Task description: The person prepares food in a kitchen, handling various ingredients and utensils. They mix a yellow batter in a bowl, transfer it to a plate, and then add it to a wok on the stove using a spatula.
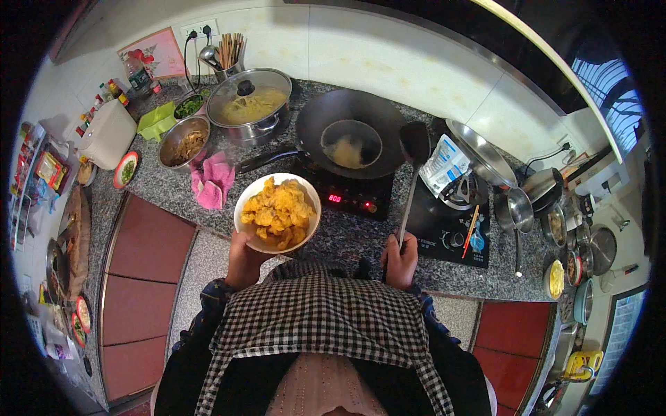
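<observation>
My left hand (244, 262) grips a white bowl (239, 213) heaped with golden-yellow food pieces (280, 214); what they are I cannot tell. The bowl is held over the counter's front edge, below the wok's handle (268, 159). My right hand (400, 260) is closed around the shaft of a long-handled wok spatula (414, 143), its dark blade up beside the wok's right rim. The black wok (317, 112) sits on an induction cooktop (359, 197) with a lit red display. Liquid with pale foam (349, 151) lies in the wok's bottom.
Left of the wok stand a lidded steel pot (252, 132), a steel bowl of brown food (184, 148) and a pink cloth (213, 179). To the right, a gas hob (442, 223) carries a plastic packet (445, 164), a large lid (486, 151) and chopsticks (471, 231). A steel ladle (515, 213) lies beyond.
</observation>
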The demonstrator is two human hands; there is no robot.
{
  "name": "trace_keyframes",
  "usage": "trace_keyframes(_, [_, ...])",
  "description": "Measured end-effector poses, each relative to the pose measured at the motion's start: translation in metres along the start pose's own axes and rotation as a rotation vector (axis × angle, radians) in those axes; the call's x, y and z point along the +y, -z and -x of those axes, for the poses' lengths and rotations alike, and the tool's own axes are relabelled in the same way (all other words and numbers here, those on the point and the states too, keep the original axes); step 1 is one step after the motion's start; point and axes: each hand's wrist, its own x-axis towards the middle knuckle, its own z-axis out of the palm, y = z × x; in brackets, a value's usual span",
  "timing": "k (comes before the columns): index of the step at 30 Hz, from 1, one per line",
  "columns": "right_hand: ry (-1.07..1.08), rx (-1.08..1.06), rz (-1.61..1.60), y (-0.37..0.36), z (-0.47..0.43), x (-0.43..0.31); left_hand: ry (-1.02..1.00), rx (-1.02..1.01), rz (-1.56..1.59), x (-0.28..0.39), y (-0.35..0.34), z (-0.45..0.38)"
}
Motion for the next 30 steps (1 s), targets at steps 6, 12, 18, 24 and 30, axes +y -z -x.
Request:
trace_keyframes(6, [0.007,-0.017,0.057,0.010,-0.011,0.003,-0.007,-0.005,0.099,-0.019,0.012,-0.009])
trace_keyframes(12, [0.016,-0.047,0.031,0.021,-0.016,0.007,-0.015,0.025,0.039,-0.027,0.004,-0.002])
trace_keyframes(18, [-0.003,0.008,-0.006,0.018,-0.017,0.003,0.004,0.117,-0.025,-0.027,-0.005,0.008])
trace_keyframes(24, [0.014,-0.024,0.034,0.018,-0.018,0.010,0.002,0.141,-0.003,-0.031,-0.003,0.013])
trace_keyframes(30, [-0.046,-0.071,0.095,0.023,-0.016,0.017,-0.021,0.153,-0.067,-0.028,-0.010,0.020])
